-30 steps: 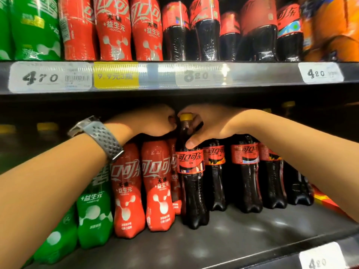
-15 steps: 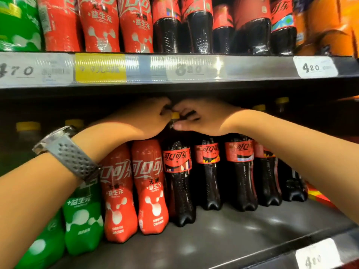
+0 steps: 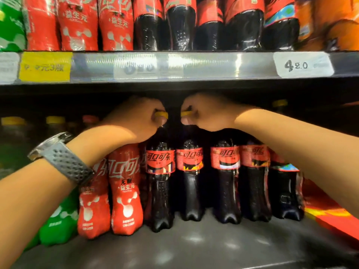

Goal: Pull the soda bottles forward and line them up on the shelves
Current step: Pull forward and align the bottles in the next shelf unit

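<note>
Dim, shadowed lower shelf (image 3: 194, 247) — glare on the price rail (image 3: 194, 65), blurred, wide-angle-warped edges.

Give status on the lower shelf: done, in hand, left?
Done: the red-sleeved bottles and first cola bottle stand about level in front. In hand: left hand grips that bottle's yellow cap, right hand grips the cap of the next cola bottle. Left: that one and the cola bottles right of it look set further back, with bare shelf ahead.

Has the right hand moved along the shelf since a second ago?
Yes. Counting from the red bottles, the right hand went rightward, from the first dark cola bottle to the second one's yellow cap; the left hand now grips the first.
</note>
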The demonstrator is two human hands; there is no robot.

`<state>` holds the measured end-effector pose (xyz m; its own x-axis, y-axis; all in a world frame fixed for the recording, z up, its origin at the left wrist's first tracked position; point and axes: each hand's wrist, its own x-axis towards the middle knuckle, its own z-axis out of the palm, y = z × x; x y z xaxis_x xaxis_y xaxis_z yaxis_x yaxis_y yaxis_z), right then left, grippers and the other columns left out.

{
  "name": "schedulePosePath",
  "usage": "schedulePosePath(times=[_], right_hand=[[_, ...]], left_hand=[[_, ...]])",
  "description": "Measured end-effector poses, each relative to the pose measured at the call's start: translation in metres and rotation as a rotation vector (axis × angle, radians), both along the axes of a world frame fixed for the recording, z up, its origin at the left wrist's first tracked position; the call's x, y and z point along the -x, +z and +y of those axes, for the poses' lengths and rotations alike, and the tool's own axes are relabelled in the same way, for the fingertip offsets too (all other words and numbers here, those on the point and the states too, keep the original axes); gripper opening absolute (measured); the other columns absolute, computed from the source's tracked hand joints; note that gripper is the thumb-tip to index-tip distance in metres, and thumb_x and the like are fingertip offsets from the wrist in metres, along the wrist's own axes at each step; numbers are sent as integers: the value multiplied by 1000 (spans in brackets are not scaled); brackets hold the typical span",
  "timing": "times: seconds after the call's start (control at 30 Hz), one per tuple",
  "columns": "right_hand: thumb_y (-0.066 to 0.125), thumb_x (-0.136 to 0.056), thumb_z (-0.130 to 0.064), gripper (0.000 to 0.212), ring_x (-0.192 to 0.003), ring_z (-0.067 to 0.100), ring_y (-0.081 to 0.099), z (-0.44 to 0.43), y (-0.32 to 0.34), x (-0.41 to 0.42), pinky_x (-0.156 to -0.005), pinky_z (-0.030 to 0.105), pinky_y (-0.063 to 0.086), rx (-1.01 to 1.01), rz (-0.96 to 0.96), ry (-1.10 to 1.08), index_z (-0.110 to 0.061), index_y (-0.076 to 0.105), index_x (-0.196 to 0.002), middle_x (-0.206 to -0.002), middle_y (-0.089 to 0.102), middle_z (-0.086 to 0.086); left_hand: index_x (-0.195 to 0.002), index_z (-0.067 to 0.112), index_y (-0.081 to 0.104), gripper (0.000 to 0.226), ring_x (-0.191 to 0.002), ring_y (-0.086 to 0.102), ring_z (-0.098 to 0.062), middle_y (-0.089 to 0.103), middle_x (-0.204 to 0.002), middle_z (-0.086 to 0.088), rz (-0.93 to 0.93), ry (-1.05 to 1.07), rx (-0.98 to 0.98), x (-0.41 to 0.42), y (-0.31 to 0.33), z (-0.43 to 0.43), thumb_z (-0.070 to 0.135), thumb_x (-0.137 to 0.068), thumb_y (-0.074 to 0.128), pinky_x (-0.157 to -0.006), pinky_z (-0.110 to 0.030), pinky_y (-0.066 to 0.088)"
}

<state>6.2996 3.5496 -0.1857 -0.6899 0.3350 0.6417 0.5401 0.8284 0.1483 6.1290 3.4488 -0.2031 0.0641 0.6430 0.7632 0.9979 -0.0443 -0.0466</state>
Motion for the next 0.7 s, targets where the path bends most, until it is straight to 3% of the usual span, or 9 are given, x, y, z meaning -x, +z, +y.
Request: schedulePosePath(times=[0.17,0.27,0.43,0.57,0.63,0.7], right_hand=[[60,-90,-38,23,-78,10,54,3,-2,-6,-64,24,37,12,47,91,-21,66,-104,-88,59,-8],[60,-90,-39,23,-70,1,48,1,-1,-7,-58,16,33,24,50,122,-22,66,-105,-79,52,-17],[58,-90,-44,32,-68,-2,47,-4,3,-15,-57,12,32,27,-4,122,-20,64,-111,-83,53,-15],[52,-92,-48,43,-92,14,58,-9,8,-30,-72,21,45,61,-75,58,-18,58,-123,-106,63,-5],[49,-95,-46,39,-99,19,59,-9,10,-44,-85,31,48,69,-120,21,-17,59,-119,-111,64,0],[46,-96,-46,38,-99,20,58,-6,13,-59,-87,32,46,50,-186,-57,-16,62,-113,-110,64,1]], left_hand=[[-102,26,66,14,-89,62,-26,69,-98,-3,-10,63,4,0,1,-2,27,-91,58,-85,-38,51],[-102,25,65,13,-89,62,-26,68,-97,-3,-11,63,23,3,1,-2,27,-91,58,-86,-40,50],[-102,26,64,16,-88,62,-23,67,-94,-1,-51,57,118,4,9,-1,31,-88,63,-86,-40,51],[-122,23,61,33,-100,61,-25,66,-108,-4,-39,65,125,1,10,4,31,-90,61,-89,-33,46],[-127,21,59,37,-104,61,-26,65,-114,-6,-53,67,136,2,10,4,30,-91,60,-95,-36,46],[-127,20,58,38,-106,61,-24,66,-116,-5,-82,48,153,1,12,4,31,-91,60,-98,-39,46]])
